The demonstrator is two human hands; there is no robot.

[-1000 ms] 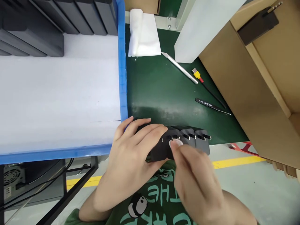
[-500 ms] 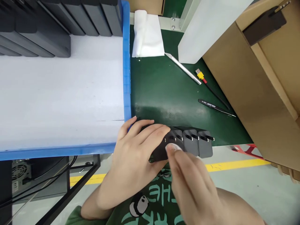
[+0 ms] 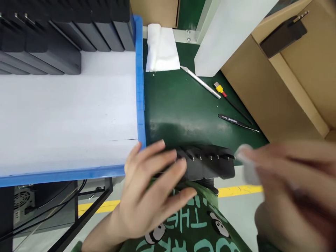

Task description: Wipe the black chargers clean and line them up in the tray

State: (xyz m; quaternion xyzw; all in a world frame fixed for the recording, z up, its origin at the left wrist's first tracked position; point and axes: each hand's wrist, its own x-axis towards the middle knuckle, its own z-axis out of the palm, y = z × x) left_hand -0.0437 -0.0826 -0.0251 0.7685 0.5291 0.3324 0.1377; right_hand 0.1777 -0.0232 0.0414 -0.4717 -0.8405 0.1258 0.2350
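Observation:
A row of several black plug-in power adapters (image 3: 219,169) stands at the bench's front edge, metal-tipped prongs facing me. My left hand (image 3: 152,189) is at the row's left end, fingers spread and partly in front of it. Whether its fingertips touch an adapter I cannot tell. Away to the right of the row, my right hand (image 3: 294,185) is smeared by motion. Its thumb and fingers pinch a small white cloth (image 3: 249,166), which hangs below the fingertips.
A blue-rimmed tray (image 3: 140,105) on the left holds more black adapters (image 3: 55,52). On the green bench (image 3: 170,105) lie a folded white cloth (image 3: 162,49), a craft knife (image 3: 202,82), a USB cable (image 3: 236,106) and tweezers (image 3: 237,121). A cardboard box (image 3: 283,94) stands right, with an adapter (image 3: 283,36) at its edge.
My right hand has moved right, off the adapters, with the white cloth in its fingers. My left hand has loosened from the row and spread its fingers. The view has shifted slightly.

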